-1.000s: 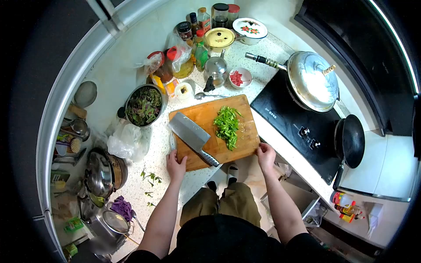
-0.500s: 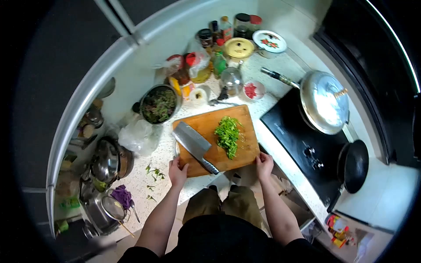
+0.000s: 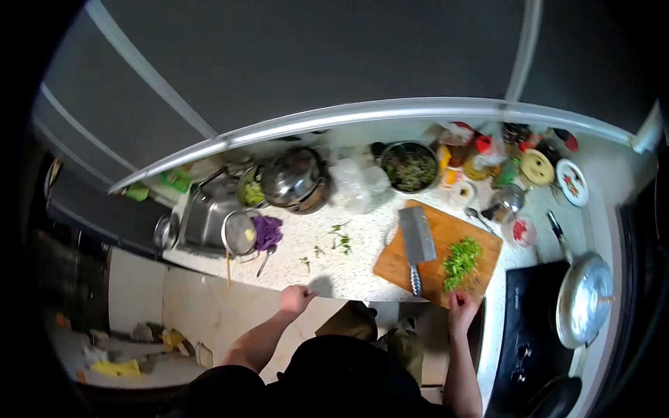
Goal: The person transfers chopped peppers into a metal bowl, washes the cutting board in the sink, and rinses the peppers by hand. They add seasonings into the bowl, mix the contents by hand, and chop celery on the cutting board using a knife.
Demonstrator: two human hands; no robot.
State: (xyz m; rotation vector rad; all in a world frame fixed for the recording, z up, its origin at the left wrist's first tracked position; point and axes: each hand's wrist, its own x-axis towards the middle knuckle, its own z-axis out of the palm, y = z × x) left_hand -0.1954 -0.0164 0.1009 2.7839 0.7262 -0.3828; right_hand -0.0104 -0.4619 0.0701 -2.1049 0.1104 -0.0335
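Wooden cutting board (image 3: 391, 268): rectangular, on the speckled counter (image 3: 362, 282), bearing chopped greens (image 3: 462, 263) and a broad-bladed cleaver (image 3: 417, 235), ridged handle. Right hand (image 3: 463, 308): fingers bent at the board's near edge; firmness of grip cannot be told. Left hand (image 3: 297, 299): fingers drawn together near the counter's front edge, apart from the board. Round metal pot (image 3: 410, 167): dark leafy vegetables. Small white bowl (image 3: 520, 231): red pieces. Metal sink (image 3: 210, 219): smooth-walled. Labels: illegible.

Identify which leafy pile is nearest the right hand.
The bright green pile on the wooden board, just beyond the right hand; the purple pile lies by the sink.
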